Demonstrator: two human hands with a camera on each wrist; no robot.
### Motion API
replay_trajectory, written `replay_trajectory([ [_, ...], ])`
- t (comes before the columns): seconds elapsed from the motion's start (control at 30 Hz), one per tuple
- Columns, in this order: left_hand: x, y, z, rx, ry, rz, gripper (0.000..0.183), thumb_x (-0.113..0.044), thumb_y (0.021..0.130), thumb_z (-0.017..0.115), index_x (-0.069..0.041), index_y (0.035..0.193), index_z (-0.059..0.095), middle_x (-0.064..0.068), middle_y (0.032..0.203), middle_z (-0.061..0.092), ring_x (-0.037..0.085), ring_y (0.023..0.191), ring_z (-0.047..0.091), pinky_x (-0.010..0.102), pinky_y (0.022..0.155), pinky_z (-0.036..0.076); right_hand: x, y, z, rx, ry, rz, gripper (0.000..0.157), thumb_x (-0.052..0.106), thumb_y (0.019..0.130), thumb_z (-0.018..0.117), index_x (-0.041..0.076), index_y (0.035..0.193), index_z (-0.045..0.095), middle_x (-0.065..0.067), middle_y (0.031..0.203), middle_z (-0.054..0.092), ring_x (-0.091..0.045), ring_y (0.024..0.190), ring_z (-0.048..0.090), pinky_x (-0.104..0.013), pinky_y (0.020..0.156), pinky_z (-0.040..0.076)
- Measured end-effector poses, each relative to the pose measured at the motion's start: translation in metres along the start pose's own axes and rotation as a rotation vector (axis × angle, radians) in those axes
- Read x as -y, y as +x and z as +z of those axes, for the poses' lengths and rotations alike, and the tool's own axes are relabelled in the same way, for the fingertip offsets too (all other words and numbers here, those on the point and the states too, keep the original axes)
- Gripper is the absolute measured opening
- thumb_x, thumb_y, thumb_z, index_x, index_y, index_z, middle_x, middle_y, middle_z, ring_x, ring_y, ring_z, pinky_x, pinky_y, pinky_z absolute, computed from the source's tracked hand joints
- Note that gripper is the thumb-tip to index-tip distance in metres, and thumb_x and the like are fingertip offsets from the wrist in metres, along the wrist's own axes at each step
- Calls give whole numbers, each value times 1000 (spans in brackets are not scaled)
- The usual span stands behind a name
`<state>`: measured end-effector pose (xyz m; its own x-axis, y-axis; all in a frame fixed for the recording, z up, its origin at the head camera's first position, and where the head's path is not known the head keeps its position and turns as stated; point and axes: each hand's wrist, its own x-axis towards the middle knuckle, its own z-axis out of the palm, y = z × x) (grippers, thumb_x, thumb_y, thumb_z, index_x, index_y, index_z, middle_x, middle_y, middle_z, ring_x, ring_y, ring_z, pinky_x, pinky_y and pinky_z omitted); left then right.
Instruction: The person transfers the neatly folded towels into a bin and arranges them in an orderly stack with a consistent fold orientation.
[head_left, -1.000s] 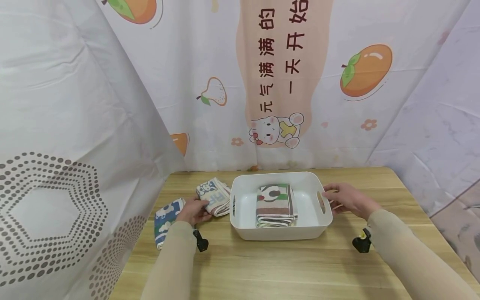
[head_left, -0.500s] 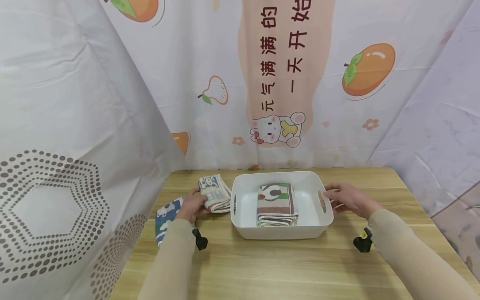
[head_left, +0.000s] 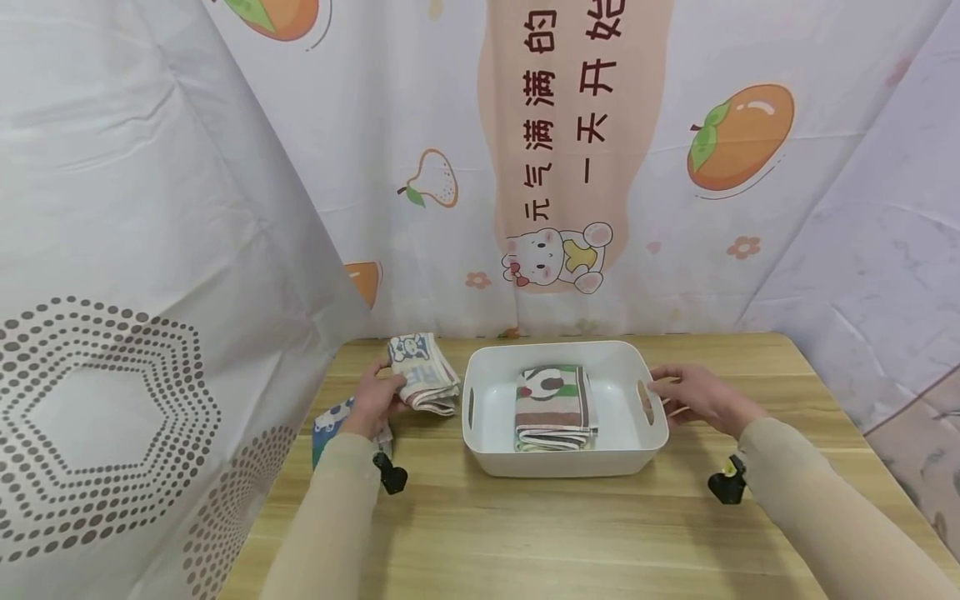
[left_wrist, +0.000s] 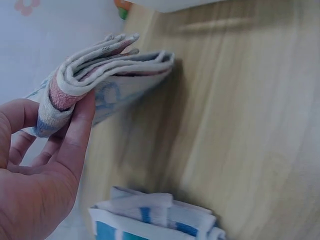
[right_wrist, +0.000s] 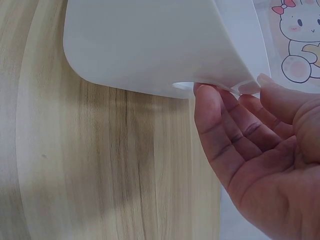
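My left hand (head_left: 372, 398) pinches the left edge of a folded towel (head_left: 423, 375), cream with a blue animal print. Thumb and fingers lie on either side of its layers, and the left wrist view shows the towel (left_wrist: 115, 82) raised over the wood. At the right end of a white plastic basket (head_left: 562, 464), my right hand (head_left: 701, 396) grips the handle; its fingertips are in the handle hole and the thumb is at the rim (right_wrist: 257, 82). Inside the basket lies a folded towel (head_left: 540, 408) with brown and green stripes.
A folded blue and white towel (head_left: 326, 429) lies on the wooden table (head_left: 525, 533), partly hidden behind the left wrist and forearm. Printed curtains (head_left: 420, 275) hang along the table's back and sides. Each wrist carries a small black device (head_left: 727, 482).
My left hand has lifted the cream towel and moved it up and slightly left, away from the basket. The right hand stays on the basket handle.
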<state>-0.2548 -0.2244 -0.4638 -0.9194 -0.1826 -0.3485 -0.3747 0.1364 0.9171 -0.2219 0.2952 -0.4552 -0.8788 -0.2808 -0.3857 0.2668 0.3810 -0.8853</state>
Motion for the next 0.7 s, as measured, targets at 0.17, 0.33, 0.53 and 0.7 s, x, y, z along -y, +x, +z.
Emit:
replay_trajectory([
  [0.17, -11, -2, -3, -15, -40, 44, 59, -12, 102, 55, -16, 157, 34, 16, 109, 63, 14, 70, 63, 26, 60, 55, 0, 0, 0, 1, 4, 0, 53, 20, 107, 54, -11, 148, 39, -12, 101, 74, -21, 86, 70, -38, 74, 61],
  [0.33, -22, -4, -5, -10, -81, 75, 58, -10, 101, 56, -17, 155, 36, 12, 104, 63, 14, 69, 64, 24, 57, 56, 1, 0, 0, 2, 11, -2, 54, 19, 107, 55, -11, 148, 39, -12, 100, 74, -21, 86, 70, -37, 72, 61],
  [0.53, -36, -9, -6, 7, -96, 107, 60, -13, 103, 56, -18, 157, 33, 12, 109, 63, 14, 76, 65, 27, 65, 58, 1, 0, 0, 6, 1, 0, 55, 20, 108, 53, -12, 149, 37, -12, 102, 73, -23, 87, 70, -40, 75, 62],
  [0.7, -49, -14, -4, 27, -147, 142, 62, -13, 103, 57, -17, 158, 30, 13, 116, 57, 15, 81, 66, 30, 72, 60, 0, 1, -1, 2, -13, 0, 55, 20, 108, 52, -13, 149, 37, -13, 104, 72, -24, 89, 70, -42, 78, 61],
])
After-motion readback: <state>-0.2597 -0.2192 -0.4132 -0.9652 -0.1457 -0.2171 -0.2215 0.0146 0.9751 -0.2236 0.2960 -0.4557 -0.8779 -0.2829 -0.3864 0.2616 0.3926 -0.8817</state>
